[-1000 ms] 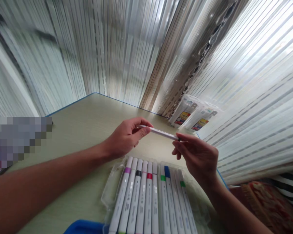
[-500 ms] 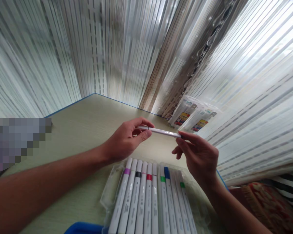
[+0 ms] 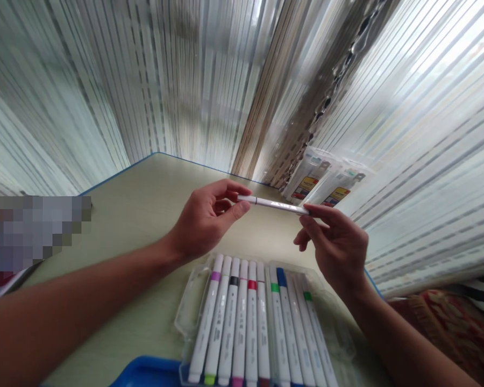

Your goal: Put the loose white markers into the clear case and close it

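Observation:
A white marker pen (image 3: 275, 204) is held level above the table, one end in each hand. My left hand (image 3: 207, 220) pinches its left end between thumb and fingers. My right hand (image 3: 336, 248) pinches its right end with the fingertips. Below the hands lies an open clear plastic case (image 3: 189, 301) holding several white markers (image 3: 250, 322) with coloured bands in purple, black, red, green and blue.
The pale wooden table (image 3: 145, 215) has a blue edge and stands against sheer striped curtains. Two packaged marker sets (image 3: 318, 180) lean by the curtain at the far right. A blue object (image 3: 145, 373) sits at the near edge. Patterned fabric (image 3: 447, 328) lies at lower right.
Both hands have lifted the marker slightly and it now lies more level. The view has shifted a little, so the marker case shows more fully.

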{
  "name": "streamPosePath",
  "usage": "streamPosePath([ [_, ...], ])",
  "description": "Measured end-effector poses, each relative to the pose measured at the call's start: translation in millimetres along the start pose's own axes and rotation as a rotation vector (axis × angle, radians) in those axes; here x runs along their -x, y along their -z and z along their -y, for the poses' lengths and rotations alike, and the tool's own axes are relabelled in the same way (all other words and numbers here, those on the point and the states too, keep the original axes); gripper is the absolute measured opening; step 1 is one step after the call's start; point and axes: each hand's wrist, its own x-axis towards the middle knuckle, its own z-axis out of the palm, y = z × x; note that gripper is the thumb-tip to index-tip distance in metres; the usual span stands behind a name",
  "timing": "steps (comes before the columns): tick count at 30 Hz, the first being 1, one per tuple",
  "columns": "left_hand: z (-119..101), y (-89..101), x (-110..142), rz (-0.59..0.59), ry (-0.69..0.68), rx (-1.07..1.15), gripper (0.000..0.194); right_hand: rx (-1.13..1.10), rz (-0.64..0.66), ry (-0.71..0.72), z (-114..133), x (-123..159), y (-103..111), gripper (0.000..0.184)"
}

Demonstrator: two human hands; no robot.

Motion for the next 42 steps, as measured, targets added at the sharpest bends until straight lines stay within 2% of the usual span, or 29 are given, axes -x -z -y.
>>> streamPosePath([
  [7,-2.4,-0.9,0.0,-0.045,-0.014,0.015,0.023,0.008,0.004,0.007,0.2,-0.8,-0.1,0.017],
  [19,-1.0,-0.3,-0.9,-0.036,0.02,0.0,0.022,-0.006,-0.013,-0.025,-2.3,0.0,1.9,0.021],
  [42,-0.9,-1.7,-0.9,-0.057,-0.007,-0.016,0.019,-0.025,-0.013,-0.005,1.1,0.5,-0.4,0.02],
])
